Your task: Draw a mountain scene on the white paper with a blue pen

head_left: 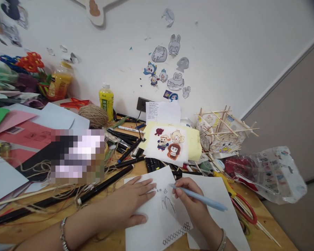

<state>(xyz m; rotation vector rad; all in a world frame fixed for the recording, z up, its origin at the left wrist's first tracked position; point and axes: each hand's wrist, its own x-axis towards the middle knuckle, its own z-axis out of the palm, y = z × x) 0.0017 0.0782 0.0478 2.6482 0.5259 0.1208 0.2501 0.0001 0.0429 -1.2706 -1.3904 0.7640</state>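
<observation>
My right hand (189, 195) grips a light blue pen (206, 201), its tip at the upper right of a white sheet of paper (149, 233). My left hand (131, 198) lies flat on the left part of that sheet, fingers spread. Drawn on the sheet are tall curved lines, a small leaf-like shape, some small writing and a band of crossed diamonds along the lower right edge. A second white sheet (222, 223) lies partly under my right forearm. Just beyond the paper is a sheet with coloured cartoon figures (153, 153), resting on yellow paper (195, 143).
Several black markers (106, 184) are scattered left and behind. A ball of twine (94, 116), a yellow bottle (106, 101) and an orange drink bottle (60, 82) stand near the wall. To the right are a stick frame (226, 130), red-handled scissors (244, 209) and a plastic bag (277, 174).
</observation>
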